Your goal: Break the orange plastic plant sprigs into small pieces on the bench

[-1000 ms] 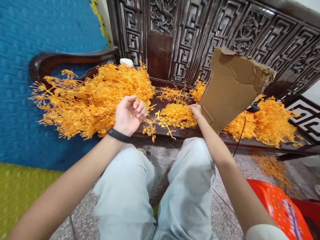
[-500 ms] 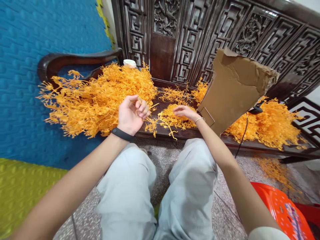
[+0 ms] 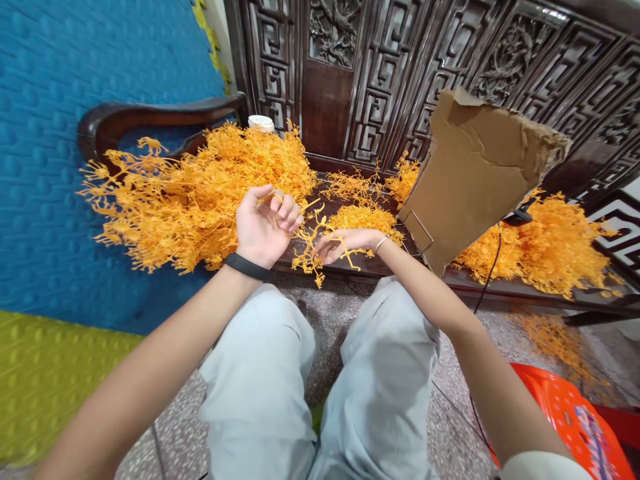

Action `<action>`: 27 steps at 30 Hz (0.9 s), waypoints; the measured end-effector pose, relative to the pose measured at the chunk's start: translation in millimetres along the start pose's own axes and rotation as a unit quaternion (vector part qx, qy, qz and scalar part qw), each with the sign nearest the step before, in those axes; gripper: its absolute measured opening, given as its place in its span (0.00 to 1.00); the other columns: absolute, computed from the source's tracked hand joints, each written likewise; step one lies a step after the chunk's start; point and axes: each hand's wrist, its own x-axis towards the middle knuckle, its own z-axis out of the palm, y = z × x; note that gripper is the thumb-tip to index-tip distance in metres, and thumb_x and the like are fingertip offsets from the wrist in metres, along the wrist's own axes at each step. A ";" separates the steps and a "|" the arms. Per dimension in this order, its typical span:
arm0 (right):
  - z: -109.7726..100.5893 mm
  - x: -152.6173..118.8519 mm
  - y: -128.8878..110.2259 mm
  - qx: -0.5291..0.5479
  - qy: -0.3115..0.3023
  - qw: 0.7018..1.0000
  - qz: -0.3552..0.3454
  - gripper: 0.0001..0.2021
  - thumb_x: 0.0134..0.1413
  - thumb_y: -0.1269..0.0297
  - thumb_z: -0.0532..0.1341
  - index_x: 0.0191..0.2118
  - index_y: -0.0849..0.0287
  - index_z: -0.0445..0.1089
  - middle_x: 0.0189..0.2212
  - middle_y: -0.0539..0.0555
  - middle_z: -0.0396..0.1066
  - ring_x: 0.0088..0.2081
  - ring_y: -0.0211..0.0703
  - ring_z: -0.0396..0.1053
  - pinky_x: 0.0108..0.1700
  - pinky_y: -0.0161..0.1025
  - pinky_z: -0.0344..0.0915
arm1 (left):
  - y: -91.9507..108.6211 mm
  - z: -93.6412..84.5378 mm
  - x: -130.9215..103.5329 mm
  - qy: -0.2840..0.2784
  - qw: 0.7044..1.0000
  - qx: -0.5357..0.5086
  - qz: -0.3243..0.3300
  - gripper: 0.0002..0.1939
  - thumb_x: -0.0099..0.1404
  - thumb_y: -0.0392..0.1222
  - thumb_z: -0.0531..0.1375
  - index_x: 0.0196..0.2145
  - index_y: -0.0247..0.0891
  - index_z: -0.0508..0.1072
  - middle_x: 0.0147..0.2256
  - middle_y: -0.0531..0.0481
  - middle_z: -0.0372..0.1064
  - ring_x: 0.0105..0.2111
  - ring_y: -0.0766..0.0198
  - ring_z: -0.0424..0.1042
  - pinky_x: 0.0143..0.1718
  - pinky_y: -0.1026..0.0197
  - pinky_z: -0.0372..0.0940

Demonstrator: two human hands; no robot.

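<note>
Across the upper part of the frame, a carved wooden panel point(image 3: 327, 113) is standing behind the desk point(image 3: 373, 270). Blue mat point(image 3: 45, 167) is filling the upper left. Cardboard sheet point(image 3: 480, 180) is leaning right of centre, its upper edge showing torn. Largest orange pile point(image 3: 200, 200) is spreading over the desk's left end; the right-hand pile point(image 3: 545, 250) is lying beyond the cardboard. Red stool point(image 3: 555, 407) is showing lower right. Small orange heap point(image 3: 365, 219) is sitting mid-desk, between cardboard and large pile.

Both hands are working near centre. Left hand point(image 3: 267, 223) is turning palm up, fingers curling round the stem of a branched orange sprig point(image 3: 309, 257). Sprig is reaching toward the right hand point(image 3: 345, 243), whose fingers are bending loosely at its branches; cannot tell whether they are gripping. White container point(image 3: 261, 123) is standing behind the large pile. Black wristband point(image 3: 247, 268) is circling the left wrist.
</note>
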 end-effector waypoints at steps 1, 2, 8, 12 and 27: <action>0.0 0.6 0.9 -0.016 0.003 1.000 -0.003 0.21 0.43 0.68 0.66 0.47 0.61 0.70 0.40 0.53 0.75 0.39 0.35 0.71 0.43 0.31 0.65 | 0.6 -0.6 -0.1 -0.002 1.000 0.002 0.000 0.23 0.65 0.44 0.47 0.14 0.37 0.51 0.14 0.55 0.47 0.13 0.73 0.51 0.15 0.67 0.52; 0.1 1.6 2.2 -0.031 0.004 1.000 -0.006 0.21 0.43 0.68 0.66 0.47 0.61 0.70 0.39 0.52 0.75 0.39 0.35 0.71 0.43 0.31 0.65 | 1.1 -1.1 -0.2 -0.002 1.000 0.003 0.000 0.23 0.65 0.44 0.47 0.14 0.37 0.51 0.14 0.55 0.47 0.13 0.73 0.51 0.15 0.67 0.52; 4.6 11.6 10.1 -0.066 0.031 0.997 -0.023 0.12 0.43 0.63 0.66 0.36 0.61 0.74 0.34 0.50 0.75 0.36 0.34 0.69 0.42 0.31 0.64 | 2.4 -1.1 -1.8 0.001 1.000 -0.005 -0.002 0.23 0.65 0.44 0.47 0.13 0.37 0.51 0.14 0.55 0.47 0.13 0.73 0.51 0.15 0.67 0.52; 2.4 14.9 15.2 -0.038 0.096 0.994 -0.033 0.10 0.39 0.64 0.67 0.29 0.63 0.72 0.27 0.49 0.72 0.31 0.32 0.67 0.37 0.31 0.63 | 2.7 0.6 -3.4 0.031 0.999 0.006 -0.012 0.23 0.64 0.44 0.48 0.13 0.37 0.51 0.13 0.55 0.47 0.12 0.73 0.51 0.14 0.67 0.52; -41.8 -19.7 37.5 0.120 0.440 0.881 -0.129 0.12 0.35 0.62 0.69 0.27 0.63 0.69 0.23 0.49 0.68 0.26 0.32 0.65 0.32 0.33 0.63 | 2.9 -3.6 -3.0 0.017 0.996 0.063 -0.054 0.21 0.62 0.37 0.47 0.13 0.37 0.53 0.13 0.55 0.49 0.12 0.72 0.50 0.16 0.67 0.54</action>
